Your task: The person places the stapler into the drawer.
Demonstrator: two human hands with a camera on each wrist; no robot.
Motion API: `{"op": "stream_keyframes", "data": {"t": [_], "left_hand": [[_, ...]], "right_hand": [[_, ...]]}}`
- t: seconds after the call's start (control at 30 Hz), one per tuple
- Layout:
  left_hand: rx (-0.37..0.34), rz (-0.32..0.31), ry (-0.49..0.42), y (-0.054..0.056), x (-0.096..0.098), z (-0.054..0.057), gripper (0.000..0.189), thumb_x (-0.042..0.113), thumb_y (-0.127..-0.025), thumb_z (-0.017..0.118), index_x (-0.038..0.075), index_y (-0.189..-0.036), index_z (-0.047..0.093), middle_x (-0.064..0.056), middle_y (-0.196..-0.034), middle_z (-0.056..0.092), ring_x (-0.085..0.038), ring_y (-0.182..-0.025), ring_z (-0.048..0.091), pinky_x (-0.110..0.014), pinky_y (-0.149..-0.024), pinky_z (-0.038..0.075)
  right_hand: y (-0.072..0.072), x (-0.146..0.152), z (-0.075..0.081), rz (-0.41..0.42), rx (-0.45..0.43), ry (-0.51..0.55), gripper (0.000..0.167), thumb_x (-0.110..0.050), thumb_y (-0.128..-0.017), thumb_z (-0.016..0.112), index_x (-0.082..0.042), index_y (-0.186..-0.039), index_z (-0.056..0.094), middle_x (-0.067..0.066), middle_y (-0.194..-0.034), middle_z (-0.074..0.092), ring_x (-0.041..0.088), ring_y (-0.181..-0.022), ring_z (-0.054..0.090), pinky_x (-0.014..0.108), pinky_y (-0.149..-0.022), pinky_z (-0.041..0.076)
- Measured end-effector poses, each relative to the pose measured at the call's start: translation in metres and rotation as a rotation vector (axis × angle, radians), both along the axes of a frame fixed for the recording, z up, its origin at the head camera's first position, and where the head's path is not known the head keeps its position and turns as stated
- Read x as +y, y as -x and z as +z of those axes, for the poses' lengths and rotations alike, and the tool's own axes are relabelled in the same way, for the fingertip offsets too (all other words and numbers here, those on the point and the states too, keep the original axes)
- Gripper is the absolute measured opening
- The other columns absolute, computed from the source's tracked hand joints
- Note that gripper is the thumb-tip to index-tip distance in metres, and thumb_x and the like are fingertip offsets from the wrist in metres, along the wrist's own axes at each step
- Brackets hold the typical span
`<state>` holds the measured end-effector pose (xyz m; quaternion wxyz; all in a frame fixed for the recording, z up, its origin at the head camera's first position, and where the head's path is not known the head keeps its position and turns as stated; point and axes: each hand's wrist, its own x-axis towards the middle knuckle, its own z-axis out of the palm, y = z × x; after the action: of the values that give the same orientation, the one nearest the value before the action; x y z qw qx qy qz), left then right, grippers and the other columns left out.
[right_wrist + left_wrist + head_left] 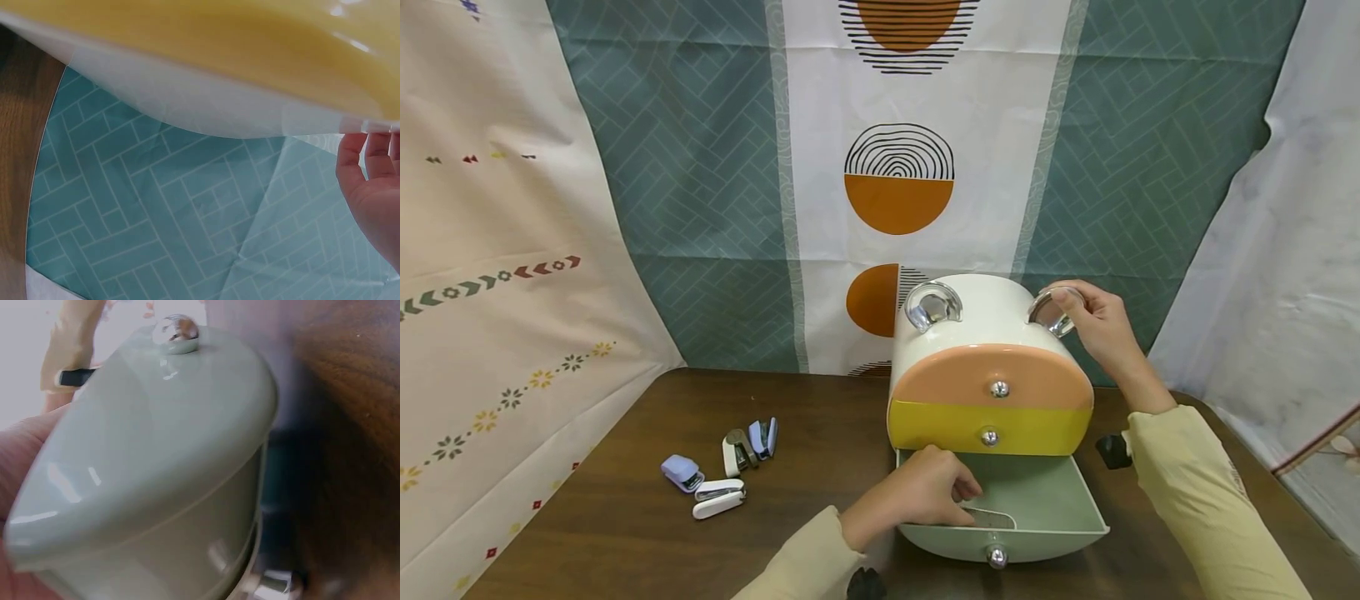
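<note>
A white rounded drawer box stands on the table with a peach drawer, a yellow drawer and a pulled-out green drawer. My left hand reaches over the side of the green drawer, fingers bent down inside. Its fingertips are at a flat thing with a pale rounded edge on the drawer's floor; its kind is unclear. In the left wrist view the drawer front hides most of that hand. My right hand holds the right silver ear-shaped piece on top of the box.
Several small staplers lie on the table at the left: a lavender one, a white one, a white-and-grey one and a blue one. Another silver ear piece sits top left of the box. A patterned curtain hangs behind.
</note>
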<state>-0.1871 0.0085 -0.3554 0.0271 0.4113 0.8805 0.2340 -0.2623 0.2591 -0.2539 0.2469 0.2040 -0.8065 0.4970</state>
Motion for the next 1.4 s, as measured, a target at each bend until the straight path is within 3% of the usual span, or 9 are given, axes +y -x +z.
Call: {"op": "stream_keyframes", "data": {"t": [0.17,0.3,0.4,0.57,0.67,0.83,1.07,1.2,1.4], "left_hand": [[-0.070,0.005,-0.121,0.000,-0.020,0.010,0.028,0.022,-0.068,0.079,0.008,-0.092,0.073,0.004,-0.084,0.070,0.001,-0.072,0.061,-0.007,-0.063,0.042],[-0.078,0.043,-0.236,-0.001,-0.042,0.016,0.028,0.018,-0.069,0.078,0.006,-0.094,0.072,0.000,-0.086,0.070,-0.006,-0.075,0.064,-0.011,-0.064,0.045],[-0.083,0.088,-0.317,-0.002,-0.060,0.018,0.027,0.014,-0.071,0.077,0.004,-0.095,0.071,-0.003,-0.088,0.070,-0.012,-0.077,0.065,-0.015,-0.065,0.047],[-0.051,0.191,-0.392,-0.004,-0.092,0.018,0.027,0.013,-0.073,0.076,0.003,-0.097,0.070,-0.006,-0.091,0.069,-0.017,-0.081,0.065,-0.023,-0.071,0.050],[-0.034,0.276,-0.410,-0.004,-0.114,0.015,0.027,0.015,-0.073,0.075,0.005,-0.097,0.070,-0.007,-0.093,0.069,-0.018,-0.083,0.065,-0.026,-0.071,0.051],[0.013,0.441,-0.402,-0.002,-0.156,0.007,0.029,0.019,-0.072,0.077,0.007,-0.097,0.070,-0.006,-0.093,0.069,-0.017,-0.083,0.066,-0.028,-0.069,0.052],[0.143,0.677,-0.327,0.002,-0.216,-0.007,0.031,0.016,-0.069,0.078,0.003,-0.096,0.070,-0.010,-0.089,0.070,-0.020,-0.076,0.066,-0.030,-0.064,0.052],[0.192,0.748,-0.254,0.000,-0.244,-0.013,0.035,0.015,-0.070,0.077,0.000,-0.100,0.068,-0.015,-0.093,0.068,-0.029,-0.081,0.066,-0.038,-0.067,0.051],[0.212,0.791,-0.139,-0.001,-0.271,-0.022,0.043,0.021,-0.069,0.077,-0.002,-0.103,0.066,-0.018,-0.098,0.067,-0.031,-0.079,0.062,-0.043,-0.066,0.046]], "right_hand": [[0.001,0.000,-0.001,0.024,0.014,0.000,0.024,-0.022,-0.095,0.048,-0.007,-0.106,0.063,-0.017,-0.085,0.061,0.003,-0.093,0.054,0.016,-0.081,0.040],[0.002,0.000,-0.001,0.069,0.034,0.013,0.025,-0.019,-0.095,0.047,-0.001,-0.105,0.061,-0.014,-0.080,0.063,0.006,-0.082,0.057,0.015,-0.079,0.042],[0.002,0.000,0.000,0.096,0.040,0.017,0.027,-0.018,-0.096,0.046,0.003,-0.104,0.060,-0.012,-0.079,0.064,0.009,-0.077,0.059,0.017,-0.077,0.044],[-0.001,0.001,0.000,0.020,0.004,0.004,0.026,-0.023,-0.095,0.048,-0.005,-0.106,0.062,-0.017,-0.087,0.062,0.002,-0.093,0.055,0.016,-0.080,0.041],[-0.001,0.001,-0.001,0.026,0.009,0.004,0.026,-0.022,-0.095,0.047,-0.003,-0.106,0.062,-0.017,-0.088,0.062,0.002,-0.093,0.055,0.016,-0.080,0.041],[-0.001,-0.001,0.000,0.018,0.021,-0.003,0.025,-0.021,-0.095,0.047,-0.005,-0.105,0.063,-0.019,-0.088,0.061,0.001,-0.094,0.054,0.015,-0.078,0.041],[-0.001,-0.001,0.001,-0.003,0.014,-0.010,0.021,-0.022,-0.094,0.048,-0.012,-0.105,0.064,-0.020,-0.089,0.060,0.002,-0.097,0.052,0.015,-0.078,0.040],[-0.001,-0.001,0.001,-0.024,0.003,-0.012,0.021,-0.024,-0.094,0.049,-0.014,-0.105,0.064,-0.022,-0.091,0.059,-0.001,-0.097,0.052,0.015,-0.078,0.040],[0.000,-0.001,0.000,-0.014,0.018,-0.011,0.022,-0.023,-0.094,0.049,-0.011,-0.104,0.064,-0.021,-0.089,0.060,-0.001,-0.096,0.052,0.015,-0.078,0.041]]}}
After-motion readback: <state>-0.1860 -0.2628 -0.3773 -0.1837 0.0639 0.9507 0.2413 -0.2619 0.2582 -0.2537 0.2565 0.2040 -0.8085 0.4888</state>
